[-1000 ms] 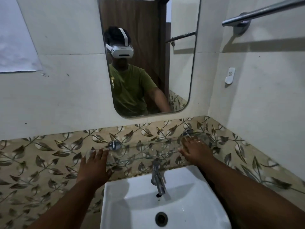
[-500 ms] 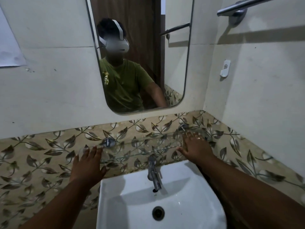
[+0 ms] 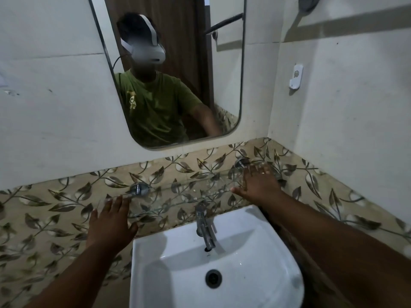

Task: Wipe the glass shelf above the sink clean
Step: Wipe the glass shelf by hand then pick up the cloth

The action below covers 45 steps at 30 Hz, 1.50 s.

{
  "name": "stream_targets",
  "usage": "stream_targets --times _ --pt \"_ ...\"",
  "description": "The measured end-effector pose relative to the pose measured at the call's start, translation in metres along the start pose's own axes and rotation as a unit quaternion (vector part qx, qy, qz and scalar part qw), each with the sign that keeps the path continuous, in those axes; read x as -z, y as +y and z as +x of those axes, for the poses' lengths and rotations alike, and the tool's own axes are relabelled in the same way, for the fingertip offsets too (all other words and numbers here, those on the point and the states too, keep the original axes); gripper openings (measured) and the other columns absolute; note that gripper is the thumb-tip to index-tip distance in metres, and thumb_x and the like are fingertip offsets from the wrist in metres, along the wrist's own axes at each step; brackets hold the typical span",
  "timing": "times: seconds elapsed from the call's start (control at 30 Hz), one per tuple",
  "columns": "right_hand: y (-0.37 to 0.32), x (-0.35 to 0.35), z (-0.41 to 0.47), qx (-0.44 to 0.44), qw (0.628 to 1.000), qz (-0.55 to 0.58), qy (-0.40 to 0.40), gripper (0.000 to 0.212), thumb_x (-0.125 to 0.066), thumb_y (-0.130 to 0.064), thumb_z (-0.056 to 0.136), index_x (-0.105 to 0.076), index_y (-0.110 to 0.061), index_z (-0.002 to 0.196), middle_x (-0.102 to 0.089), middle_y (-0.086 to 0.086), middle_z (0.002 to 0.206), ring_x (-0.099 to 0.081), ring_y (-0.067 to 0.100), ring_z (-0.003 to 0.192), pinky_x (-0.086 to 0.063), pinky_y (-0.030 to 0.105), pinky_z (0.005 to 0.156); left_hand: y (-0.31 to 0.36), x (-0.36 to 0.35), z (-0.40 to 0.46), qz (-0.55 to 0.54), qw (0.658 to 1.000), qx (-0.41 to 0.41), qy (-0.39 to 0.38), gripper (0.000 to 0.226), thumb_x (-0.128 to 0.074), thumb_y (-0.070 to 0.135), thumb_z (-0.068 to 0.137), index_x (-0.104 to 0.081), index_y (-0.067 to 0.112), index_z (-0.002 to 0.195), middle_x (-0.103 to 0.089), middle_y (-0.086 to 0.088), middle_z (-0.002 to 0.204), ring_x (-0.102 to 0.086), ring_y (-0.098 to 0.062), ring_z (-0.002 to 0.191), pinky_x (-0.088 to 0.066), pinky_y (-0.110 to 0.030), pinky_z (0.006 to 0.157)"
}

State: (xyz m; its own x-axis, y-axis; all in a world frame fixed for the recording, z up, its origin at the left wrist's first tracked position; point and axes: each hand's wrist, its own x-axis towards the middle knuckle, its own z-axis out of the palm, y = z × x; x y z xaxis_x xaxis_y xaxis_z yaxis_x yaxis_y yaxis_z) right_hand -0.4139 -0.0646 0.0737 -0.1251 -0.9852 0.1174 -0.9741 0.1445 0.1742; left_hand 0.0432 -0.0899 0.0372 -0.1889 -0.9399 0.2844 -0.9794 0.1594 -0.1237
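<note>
A clear glass shelf [image 3: 182, 192] runs along the leaf-patterned tile wall above the white sink [image 3: 278, 258], held by two chrome brackets [image 3: 139, 188]. My left hand [image 3: 110, 223] is flat with fingers spread, its fingertips at the shelf's left end. My right hand [image 3: 259, 183] rests palm down on the shelf's right end, fingers apart, a ring on one finger. Neither hand holds a cloth or anything else.
A chrome tap [image 3: 204, 227] rises from the sink just below the shelf's middle. A mirror [image 3: 173, 74] hangs above, showing a person in a green shirt. A small white holder [image 3: 296, 79] is stuck on the right wall, near the corner.
Both hands have stayed at the shelf's two ends. The view has tilted down and shifted right, so the towel rail at the top right has left the frame.
</note>
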Motion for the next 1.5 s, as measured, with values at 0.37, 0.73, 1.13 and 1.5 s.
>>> stream_targets --times 0.37,0.73,1.13,1.5 --pt "0.002 0.038 0.037 -0.112 0.984 0.066 -0.123 0.107 0.001 -0.094 0.074 -0.004 -0.032 0.16 -0.007 0.007 0.169 -0.007 0.029 0.155 -0.003 0.061 0.12 0.004 0.001 0.0 -0.012 1.0 0.003 0.001 0.093 -0.062 0.058 0.074 -0.03 0.017 0.151 -0.037 -0.01 0.156 -0.03 -0.033 0.144 -0.028 -0.063 0.109" --pt "0.021 -0.02 -0.02 0.062 0.993 0.038 0.097 0.097 -0.005 -0.077 0.09 -0.044 -0.012 0.15 -0.045 0.016 0.154 -0.047 0.037 0.138 -0.036 0.05 0.112 0.005 0.003 -0.004 -0.015 1.0 0.005 0.003 0.091 -0.053 0.061 0.078 -0.021 0.022 0.154 -0.026 -0.006 0.161 -0.02 -0.03 0.148 -0.023 -0.059 0.113" --pt "-0.062 0.001 -0.013 0.028 0.959 0.18 0.217 0.094 0.003 -0.072 0.094 -0.074 -0.02 0.103 -0.073 0.007 0.087 -0.067 0.028 0.074 -0.049 0.031 0.06 0.006 0.004 -0.004 -0.016 1.0 0.014 -0.007 0.091 -0.052 0.064 0.081 -0.019 0.023 0.155 -0.023 -0.005 0.162 -0.017 -0.03 0.148 -0.022 -0.06 0.112" --pt "-0.129 -0.04 -0.118 -0.242 0.563 0.789 0.047 0.063 -0.038 -0.067 0.098 -0.081 -0.022 0.093 -0.07 0.018 0.068 -0.06 0.03 0.048 -0.047 0.029 0.046 0.009 0.011 -0.004 -0.021 0.999 0.006 -0.032 0.094 -0.048 0.067 0.082 -0.011 0.022 0.155 -0.013 -0.004 0.165 -0.01 -0.03 0.149 -0.018 -0.059 0.116"
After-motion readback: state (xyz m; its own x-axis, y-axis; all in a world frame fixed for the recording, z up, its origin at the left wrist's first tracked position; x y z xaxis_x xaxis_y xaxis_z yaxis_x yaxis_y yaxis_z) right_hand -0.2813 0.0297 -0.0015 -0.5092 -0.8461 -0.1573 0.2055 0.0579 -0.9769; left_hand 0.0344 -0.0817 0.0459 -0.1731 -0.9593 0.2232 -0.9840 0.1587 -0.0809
